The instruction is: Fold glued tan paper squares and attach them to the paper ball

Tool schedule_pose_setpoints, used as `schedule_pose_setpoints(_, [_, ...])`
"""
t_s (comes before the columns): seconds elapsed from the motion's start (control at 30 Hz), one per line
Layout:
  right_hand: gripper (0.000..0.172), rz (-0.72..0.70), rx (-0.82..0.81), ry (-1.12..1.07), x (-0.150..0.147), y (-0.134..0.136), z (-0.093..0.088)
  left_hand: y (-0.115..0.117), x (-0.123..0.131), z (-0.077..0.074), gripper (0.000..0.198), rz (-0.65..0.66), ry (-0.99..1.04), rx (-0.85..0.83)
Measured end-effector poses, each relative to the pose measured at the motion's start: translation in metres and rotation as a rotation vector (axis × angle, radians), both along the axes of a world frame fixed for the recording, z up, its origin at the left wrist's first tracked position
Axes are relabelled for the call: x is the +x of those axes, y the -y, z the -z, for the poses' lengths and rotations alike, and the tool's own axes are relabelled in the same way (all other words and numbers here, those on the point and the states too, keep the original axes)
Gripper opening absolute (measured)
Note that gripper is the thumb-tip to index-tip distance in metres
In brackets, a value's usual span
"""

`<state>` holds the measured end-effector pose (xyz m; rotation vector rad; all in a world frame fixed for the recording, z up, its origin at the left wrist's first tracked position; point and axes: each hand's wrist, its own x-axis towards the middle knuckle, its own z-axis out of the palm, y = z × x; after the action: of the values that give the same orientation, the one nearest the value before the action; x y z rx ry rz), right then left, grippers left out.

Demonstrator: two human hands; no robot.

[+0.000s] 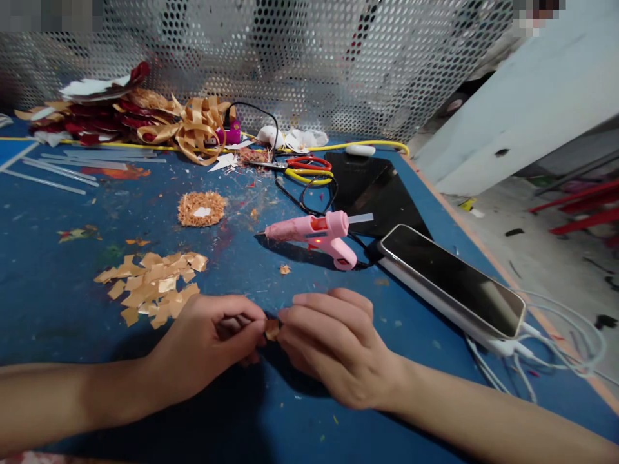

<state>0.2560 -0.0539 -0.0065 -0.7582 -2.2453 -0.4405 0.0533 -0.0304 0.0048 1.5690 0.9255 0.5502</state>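
on blue table (48, 303), left hand (203, 348) and right hand (333, 348) pinching gold scrap (271, 328) (shared grip)

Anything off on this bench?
Glue gun lies on the table, red light lit, tip near the surface. Phone sits tilted on a white power bank by the right edge. Gold scraps lie strewn by the left hand; it and the right hand pinch one piece.

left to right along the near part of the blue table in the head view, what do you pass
left hand → small gold ribbon piece pinched between both hands → right hand → black-screened smartphone with a silver rim → loose white charging cables
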Motion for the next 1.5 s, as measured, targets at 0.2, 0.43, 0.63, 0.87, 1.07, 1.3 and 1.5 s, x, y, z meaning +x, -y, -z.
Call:
schedule_pose_setpoints(0.2, [0.007, 0.07, -0.156, -0.113, -0.0039, 0.0003, 0.004, 0.0019, -0.0018, 0.0025, 0.018, 0.037, -0.065, 0.073])
schedule_pose_setpoints(0.43, [0.014, 0.018, -0.644, -0.403, -0.0008, 0.0016, -0.0003, 0.0014, 0.0008, -0.0024, 0.018, -0.041, -0.008, 0.087])
schedule_pose_setpoints(0.63, [0.016, -0.064, -0.74, -0.439, -0.0032, -0.0012, 0.0048, 0.0019, 0.0002, -0.0026, 0.018, -0.057, 0.006, 0.093])
schedule_pose_setpoints(0.87, [0.009, -0.122, -0.79, -0.512, -0.003, -0.0018, 0.005, 0.0022, 0.0023, -0.0028, 0.015, -0.053, -0.025, 0.128])
schedule_pose_setpoints(1.07, [0.005, -0.149, -0.812, -0.535, -0.0036, -0.0022, 0.0058, 0.0025, 0.0009, -0.0019, 0.016, -0.024, -0.08, 0.207])
schedule_pose_setpoints(1.3, [0.001, -0.14, -0.835, -0.563, -0.0039, -0.0011, 0.0048, 0.0053, -0.0002, -0.0025, 0.013, -0.027, -0.095, 0.188])
schedule_pose_setpoints(1.5, [0.002, -0.121, -0.822, -0.6, -0.0036, -0.0006, 0.0039, 0.0056, 0.0006, -0.0015, 0.013, -0.005, -0.095, 0.261])
